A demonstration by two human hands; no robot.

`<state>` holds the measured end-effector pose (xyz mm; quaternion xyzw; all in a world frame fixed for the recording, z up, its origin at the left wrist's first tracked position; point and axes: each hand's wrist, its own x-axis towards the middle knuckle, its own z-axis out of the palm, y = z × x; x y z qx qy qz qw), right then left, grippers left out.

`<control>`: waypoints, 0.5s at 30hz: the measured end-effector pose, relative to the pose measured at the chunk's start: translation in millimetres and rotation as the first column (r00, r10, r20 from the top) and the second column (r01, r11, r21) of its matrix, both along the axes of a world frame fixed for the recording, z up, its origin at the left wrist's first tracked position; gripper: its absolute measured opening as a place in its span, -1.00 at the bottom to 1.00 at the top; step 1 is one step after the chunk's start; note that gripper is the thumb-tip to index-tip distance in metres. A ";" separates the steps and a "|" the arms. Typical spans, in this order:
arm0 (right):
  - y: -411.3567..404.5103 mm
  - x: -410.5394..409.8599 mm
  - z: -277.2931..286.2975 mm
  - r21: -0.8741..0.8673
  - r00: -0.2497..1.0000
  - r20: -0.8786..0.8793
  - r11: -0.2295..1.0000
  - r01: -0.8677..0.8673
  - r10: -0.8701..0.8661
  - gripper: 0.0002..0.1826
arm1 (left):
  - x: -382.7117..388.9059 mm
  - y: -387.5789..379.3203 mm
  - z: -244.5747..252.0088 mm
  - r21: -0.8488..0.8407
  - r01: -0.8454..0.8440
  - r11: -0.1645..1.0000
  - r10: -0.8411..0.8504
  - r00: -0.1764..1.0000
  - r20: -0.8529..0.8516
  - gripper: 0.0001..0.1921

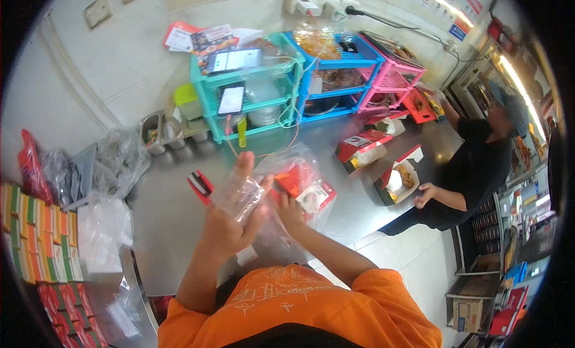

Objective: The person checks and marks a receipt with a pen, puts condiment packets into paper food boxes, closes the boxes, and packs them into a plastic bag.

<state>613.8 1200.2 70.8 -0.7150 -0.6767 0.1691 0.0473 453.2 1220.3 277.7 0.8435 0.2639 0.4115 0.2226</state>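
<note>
My left hand (224, 227) is raised over the steel table with a small clear plastic packet (240, 197) held across its fingers and thumb. What is inside the packet cannot be made out. Just to the right stands a red printed food box (323, 191) in a clear plastic bag (325, 218). My right hand (289, 211) reaches to the bag, its fingertips by an orange-red piece (289, 179) on the box. Plastic partly covers those fingers, so their grip is unclear. A red, black and white packet (200, 186) lies left of my left hand.
Teal (251, 74), blue (337, 92) and pink racks (388, 81) line the wall, with phones and charging cables. Red food boxes (364, 150) and an open one with rice (397, 182) stand right, beside a person in black (467, 164). Stacked cartons (38, 231) fill the left.
</note>
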 end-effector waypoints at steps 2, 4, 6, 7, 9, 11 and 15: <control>3.7 -3.3 -20.0 -0.086 0.990 0.116 0.994 -0.074 0.084 -0.16 | 5.3 5.1 0.2 0.132 -0.029 0.991 0.040 0.996 -0.079 -0.63; 5.1 6.7 -26.8 -0.080 0.989 0.148 0.997 -0.016 0.028 -0.18 | 7.7 9.1 1.9 0.111 -0.046 0.993 0.059 0.991 -0.117 -0.64; 5.4 20.3 -0.7 0.353 0.981 0.076 0.916 -0.192 0.176 -0.36 | 0.5 7.7 4.4 -0.089 -0.111 0.990 0.110 0.994 -0.010 -0.64; 3.1 32.7 19.3 0.485 0.973 0.078 0.844 -0.229 0.219 -0.42 | -2.2 4.7 5.6 -0.275 -0.104 0.956 0.143 0.982 0.125 -0.63; -0.7 82.1 110.2 0.092 0.658 -0.724 0.975 -0.202 0.204 -0.49 | -29.2 3.2 -2.1 -0.522 -0.187 0.832 0.273 0.957 0.092 -0.61; -12.8 140.0 142.8 0.288 0.706 -0.702 0.943 0.168 0.089 -0.56 | -44.7 -8.6 8.6 -0.588 -0.453 0.670 0.385 0.889 -0.247 -0.66; -24.5 272.0 129.4 0.331 0.857 -0.017 0.806 0.491 -0.515 -0.33 | -88.7 -33.3 1.5 -0.096 -0.557 0.825 0.441 0.739 -0.509 -0.65</control>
